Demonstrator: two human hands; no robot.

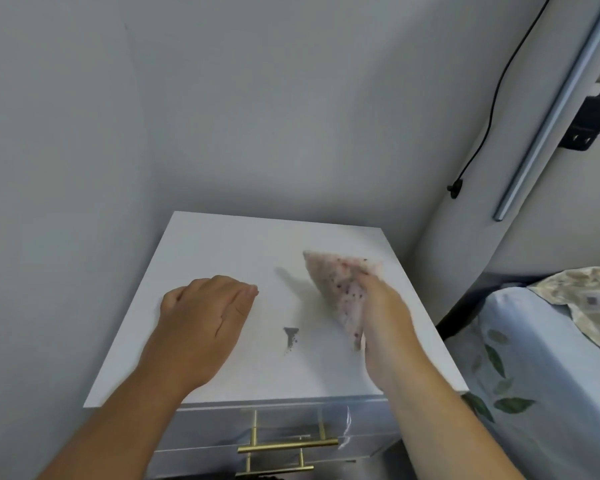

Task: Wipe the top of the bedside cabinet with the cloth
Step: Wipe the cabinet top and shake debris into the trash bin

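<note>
The white top of the bedside cabinet [229,247] fills the middle of the head view, set in a wall corner. My right hand [385,320] grips a pale pink speckled cloth [340,285], which stands up off the right half of the top and looks blurred. My left hand [208,306] rests flat, palm down with fingers together, on the left half of the top and holds nothing. A small dark grey smear [290,337] lies on the top between my two hands.
Grey walls close in behind and to the left of the cabinet. Drawers with brass bar handles [286,446] face me below the top. A bed [541,358] with leaf-print bedding stands close on the right. A black cable and adapter [593,124] hang on the right wall.
</note>
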